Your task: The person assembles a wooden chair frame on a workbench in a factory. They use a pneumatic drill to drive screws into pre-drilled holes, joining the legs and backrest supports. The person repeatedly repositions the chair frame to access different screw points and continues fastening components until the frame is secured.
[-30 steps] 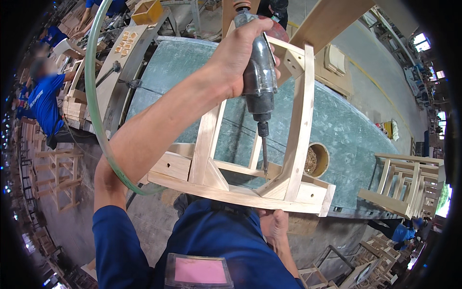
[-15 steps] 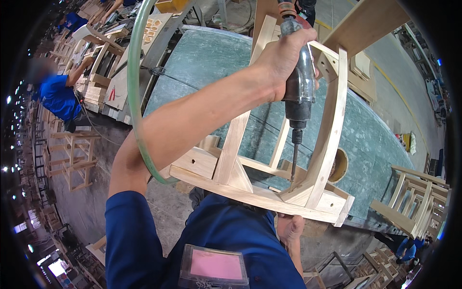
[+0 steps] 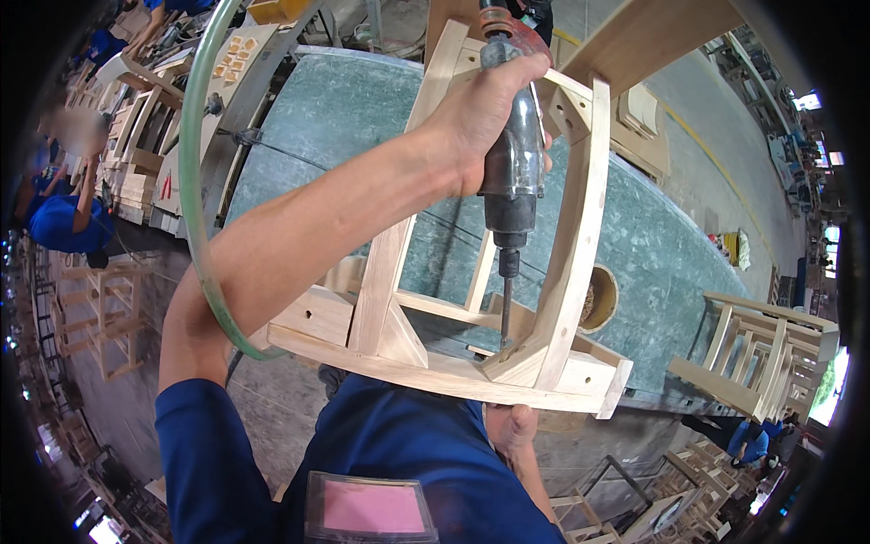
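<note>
My left hand (image 3: 485, 113) is wrapped around the body of an air screwdriver (image 3: 513, 172), held upright with its long bit pointing down. The bit's tip meets a corner block (image 3: 518, 361) at the near right inside corner of a pale wooden chair frame (image 3: 435, 370). My right hand (image 3: 513, 426) grips the frame's near rail from below, by that same corner; its thumb shows while most fingers are hidden. Along my left forearm loops a green air hose (image 3: 192, 172).
The frame stands on a green-topped workbench (image 3: 299, 118). Beyond its right side is a round tub (image 3: 600, 299) of small brown pieces. A slatted wooden frame (image 3: 757, 358) stands at the right. At the far left a co-worker in blue (image 3: 68, 222) is beside a bench of wooden parts.
The whole scene has shifted left in view. The screwdriver's tip stays at the same corner block, and both hands keep their hold. The co-worker at left has raised an arm.
</note>
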Tool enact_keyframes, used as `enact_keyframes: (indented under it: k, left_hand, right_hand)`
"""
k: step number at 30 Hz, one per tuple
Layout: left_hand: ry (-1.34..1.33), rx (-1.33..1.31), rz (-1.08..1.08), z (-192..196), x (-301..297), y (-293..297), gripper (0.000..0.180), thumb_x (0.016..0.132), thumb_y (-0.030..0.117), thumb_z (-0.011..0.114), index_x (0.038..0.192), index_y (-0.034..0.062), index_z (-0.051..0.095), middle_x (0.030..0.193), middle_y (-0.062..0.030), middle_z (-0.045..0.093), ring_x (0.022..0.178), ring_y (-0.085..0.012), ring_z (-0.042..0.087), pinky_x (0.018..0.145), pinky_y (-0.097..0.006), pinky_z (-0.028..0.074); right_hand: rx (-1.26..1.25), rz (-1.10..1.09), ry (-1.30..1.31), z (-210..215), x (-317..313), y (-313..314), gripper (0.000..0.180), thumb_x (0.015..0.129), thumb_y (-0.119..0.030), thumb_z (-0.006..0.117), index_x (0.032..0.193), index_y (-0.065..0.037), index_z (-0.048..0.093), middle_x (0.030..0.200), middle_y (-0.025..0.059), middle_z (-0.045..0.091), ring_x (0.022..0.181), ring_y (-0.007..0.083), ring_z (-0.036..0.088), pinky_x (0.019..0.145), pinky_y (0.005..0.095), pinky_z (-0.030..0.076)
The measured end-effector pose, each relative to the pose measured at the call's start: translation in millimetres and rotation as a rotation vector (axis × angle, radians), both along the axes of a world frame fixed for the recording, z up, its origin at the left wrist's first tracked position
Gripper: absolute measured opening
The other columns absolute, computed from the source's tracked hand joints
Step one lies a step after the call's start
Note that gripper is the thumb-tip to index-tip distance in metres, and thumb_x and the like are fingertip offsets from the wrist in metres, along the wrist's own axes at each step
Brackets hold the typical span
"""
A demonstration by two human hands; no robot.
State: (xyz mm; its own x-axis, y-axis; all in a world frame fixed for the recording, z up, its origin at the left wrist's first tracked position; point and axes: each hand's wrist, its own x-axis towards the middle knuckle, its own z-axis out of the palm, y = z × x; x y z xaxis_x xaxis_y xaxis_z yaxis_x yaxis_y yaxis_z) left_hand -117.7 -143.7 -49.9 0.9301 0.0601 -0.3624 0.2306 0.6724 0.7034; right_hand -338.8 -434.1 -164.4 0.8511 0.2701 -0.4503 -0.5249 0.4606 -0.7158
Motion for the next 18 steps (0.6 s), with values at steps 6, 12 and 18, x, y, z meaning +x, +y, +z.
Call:
enact_keyframes:
  k: [6, 12, 18]
  left_hand:
    - [0.041, 0.007, -0.03, -4, 2, -4, 0.052, 0.085, 0.048, 0.07, 0.091, -0.0011, 0.054, 0.071, -0.0161, 0.06, 0.057, -0.022, 0.063, 0.054, -0.036, 0.057]
    - [0.056, -0.022, -0.052, -14, 6, -15, 0.049, 0.085, 0.045, 0.07, 0.095, 0.0006, 0.051, 0.071, -0.0153, 0.06, 0.056, -0.0231, 0.064, 0.051, -0.036, 0.057]
    - [0.091, -0.036, -0.069, -24, 9, -20, 0.04, 0.086, 0.039, 0.069, 0.091, 0.0038, 0.051, 0.069, -0.0147, 0.061, 0.053, -0.023, 0.064, 0.051, -0.036, 0.057]
  right_hand:
    - [-0.005, 0.033, -0.013, -9, -2, -7, 0.107, 0.065, -0.047, 0.09, 0.148, -0.007, 0.034, 0.144, 0.0051, 0.047, 0.133, 0.0244, 0.045, 0.111, 0.0432, 0.037]
    - [-0.009, 0.012, -0.036, -17, -2, -5, 0.103, 0.066, -0.041, 0.088, 0.148, -0.006, 0.035, 0.145, 0.0056, 0.046, 0.135, 0.0252, 0.043, 0.115, 0.0451, 0.034]
    - [-0.012, -0.022, -0.051, -25, -2, -3, 0.1, 0.065, -0.042, 0.086, 0.145, -0.005, 0.038, 0.14, 0.0063, 0.051, 0.13, 0.026, 0.049, 0.112, 0.0451, 0.038]
